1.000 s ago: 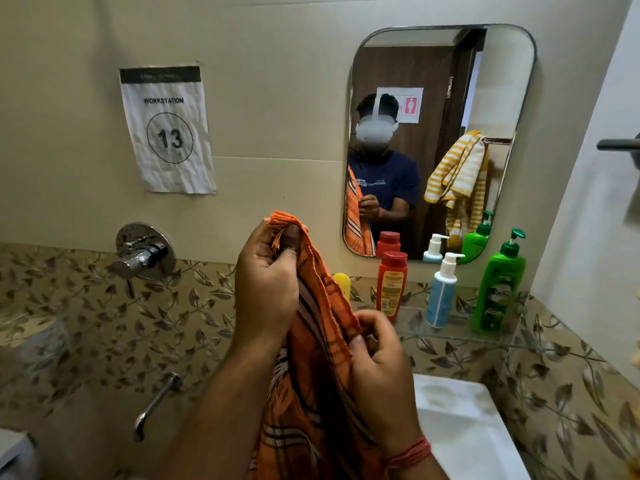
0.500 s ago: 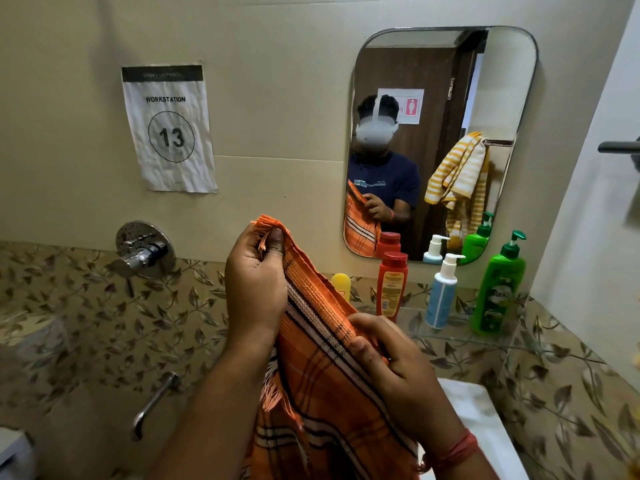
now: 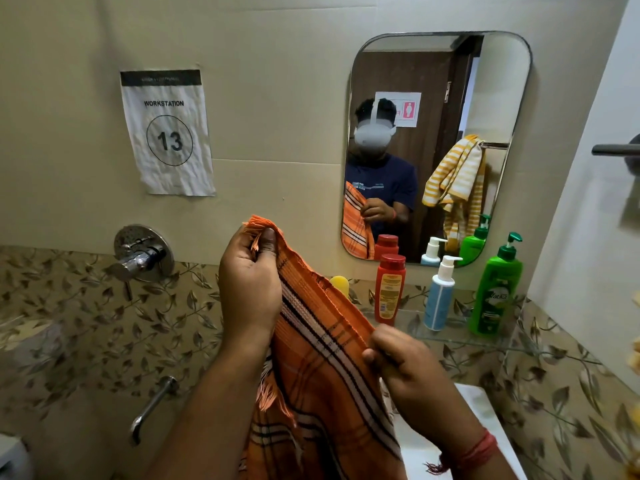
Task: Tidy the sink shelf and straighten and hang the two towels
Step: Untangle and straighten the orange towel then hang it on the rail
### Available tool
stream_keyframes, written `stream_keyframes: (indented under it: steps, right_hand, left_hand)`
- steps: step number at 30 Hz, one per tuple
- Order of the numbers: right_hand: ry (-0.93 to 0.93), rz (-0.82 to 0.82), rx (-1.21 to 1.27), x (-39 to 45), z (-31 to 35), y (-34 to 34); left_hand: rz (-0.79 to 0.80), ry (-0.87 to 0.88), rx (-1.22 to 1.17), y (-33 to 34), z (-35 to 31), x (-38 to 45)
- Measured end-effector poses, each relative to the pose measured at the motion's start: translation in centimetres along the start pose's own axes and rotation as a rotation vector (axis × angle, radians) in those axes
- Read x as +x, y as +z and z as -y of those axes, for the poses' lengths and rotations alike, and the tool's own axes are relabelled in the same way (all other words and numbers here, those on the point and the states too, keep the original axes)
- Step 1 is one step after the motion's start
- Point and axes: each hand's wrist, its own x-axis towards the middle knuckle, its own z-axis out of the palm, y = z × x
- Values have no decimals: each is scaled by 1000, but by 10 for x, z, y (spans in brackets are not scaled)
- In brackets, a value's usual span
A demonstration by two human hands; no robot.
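An orange checked towel (image 3: 322,368) with fringed ends hangs in front of me, held by both hands. My left hand (image 3: 249,289) pinches its upper fringed corner at chest height. My right hand (image 3: 412,375) grips the towel's edge lower and to the right, stretching the top edge between the hands. The glass sink shelf (image 3: 460,337) carries a red bottle (image 3: 388,289), a white-and-blue pump bottle (image 3: 440,296) and a green pump bottle (image 3: 497,289). A yellow object (image 3: 341,284) shows behind the towel. The yellow striped towel (image 3: 453,178) appears only as a reflection in the mirror.
A mirror (image 3: 436,147) hangs above the shelf. A chrome wall valve (image 3: 142,258) and a spout (image 3: 152,410) are at the left. The white sink (image 3: 485,410) lies below the shelf. A dark rail (image 3: 613,149) juts from the right wall. A workstation 13 sign (image 3: 168,133) is taped up.
The towel went from bunched to spread out. My right hand slid down and to the right along its edge, while my left hand kept the top corner and lifted slightly.
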Motion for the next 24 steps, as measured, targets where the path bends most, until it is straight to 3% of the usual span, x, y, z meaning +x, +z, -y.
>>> stream_keyframes:
  steps: [3, 5, 12, 16, 18, 21, 24]
  right_hand:
    - [-35, -206, -216, -2, 4, -13]
    - [14, -210, -329, -1, 11, -19]
    - [149, 53, -384, -3, 39, -38]
    - [74, 390, -358, -4, 60, -48]
    - [-26, 445, -232, -5, 66, -52]
    - [-130, 234, 22, -6, 51, -43]
    - [16, 50, -142, -4, 21, -24]
  left_hand:
    - [15, 14, 16, -2, 0, -1]
    - [32, 41, 27, -2, 0, -2]
    - [47, 73, 56, 3, -2, -5]
    - [65, 74, 65, 6, -1, -8]
    - [55, 77, 75, 7, -2, -8]
    - [11, 61, 90, 4, -7, -2]
    - [12, 64, 95, 3, -11, -2]
